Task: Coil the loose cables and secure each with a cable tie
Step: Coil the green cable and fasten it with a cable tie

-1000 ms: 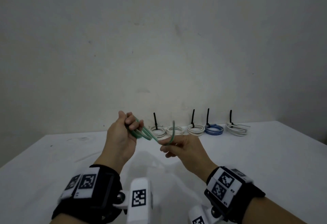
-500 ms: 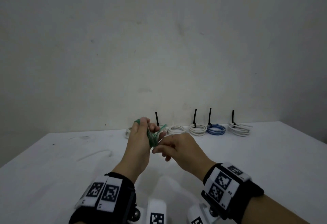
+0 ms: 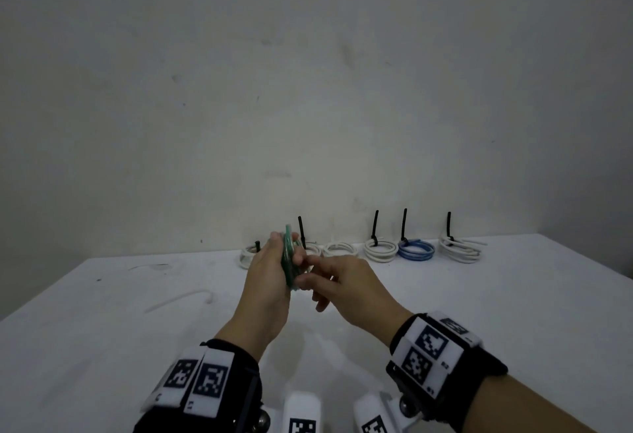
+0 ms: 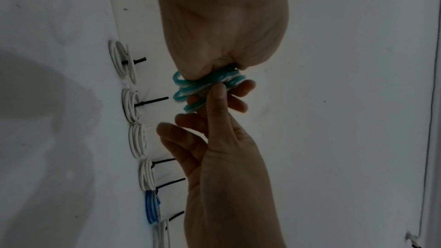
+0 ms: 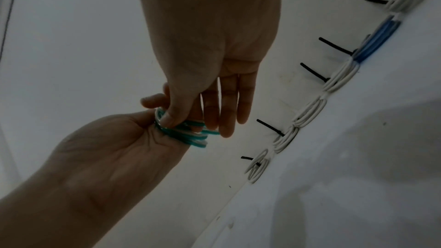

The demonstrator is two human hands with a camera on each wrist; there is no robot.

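A green cable (image 3: 288, 263) is wound into a small coil and held edge-on above the white table (image 3: 479, 312). My left hand (image 3: 270, 270) grips one side of the coil in its curled fingers; in the left wrist view the green cable (image 4: 203, 85) bulges out below the left hand (image 4: 222, 40). My right hand (image 3: 337, 280) meets it from the right. Its thumb (image 5: 170, 118) and forefinger pinch the loops of the green cable (image 5: 190, 135), with the other fingers held straight. No tie is visible on this coil.
A row of coiled cables lies along the far edge by the wall: white coils (image 3: 380, 249) and a blue coil (image 3: 415, 250) with upright black ties, and one white coil (image 3: 340, 249) with no tie showing. A loose white cable (image 3: 178, 299) lies at the left.
The hands have come together. The long green loop that stretched between them has been gathered onto the coil, and my left hand has shifted right and forward with it.
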